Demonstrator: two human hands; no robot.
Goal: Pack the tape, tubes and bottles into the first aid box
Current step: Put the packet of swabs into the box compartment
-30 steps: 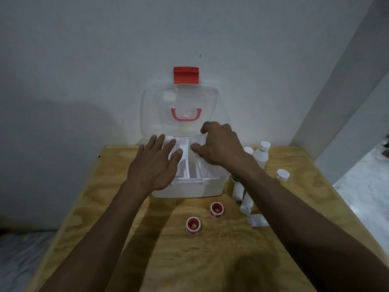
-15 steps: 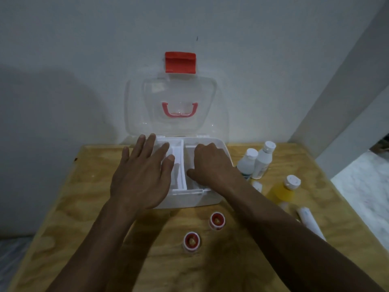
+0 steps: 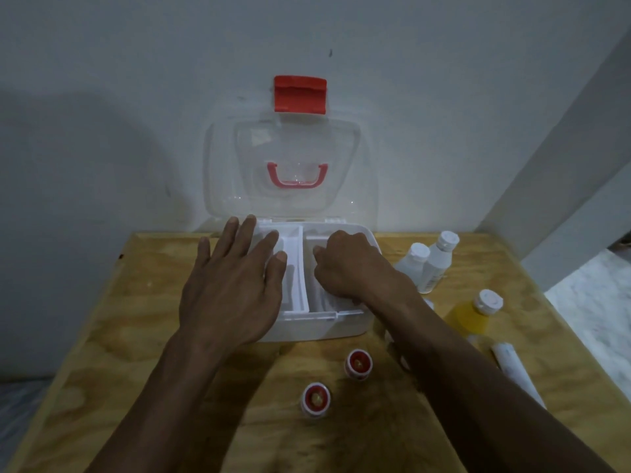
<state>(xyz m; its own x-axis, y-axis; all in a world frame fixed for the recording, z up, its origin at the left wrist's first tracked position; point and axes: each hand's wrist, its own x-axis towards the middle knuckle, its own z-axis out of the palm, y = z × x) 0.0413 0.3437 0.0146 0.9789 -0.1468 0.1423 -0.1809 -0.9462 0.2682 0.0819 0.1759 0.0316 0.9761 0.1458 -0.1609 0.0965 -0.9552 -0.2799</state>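
Note:
The white first aid box (image 3: 317, 327) stands open at the table's back, its clear lid (image 3: 290, 148) with a red handle leaning on the wall. My left hand (image 3: 232, 288) lies flat with straight fingers over the box's left compartment. My right hand (image 3: 351, 268) reaches into the right compartment, fingers curled downward; whatever is under them is hidden. Right of the box stand two white bottles (image 3: 415, 259) (image 3: 438, 264) and a yellow bottle (image 3: 473, 315). A white tube (image 3: 515, 370) lies near the right edge. Two small red-topped containers (image 3: 358, 364) (image 3: 316, 399) sit in front of the box.
The wooden table (image 3: 136, 336) is pushed against a grey wall. A red latch (image 3: 299, 94) sticks up from the lid's top. A wall corner and light floor lie past the table's right edge.
My right hand has dropped from above the box down into the right compartment. My left hand stays flat on the left side. The view has shifted, so the bottles and tube show more fully.

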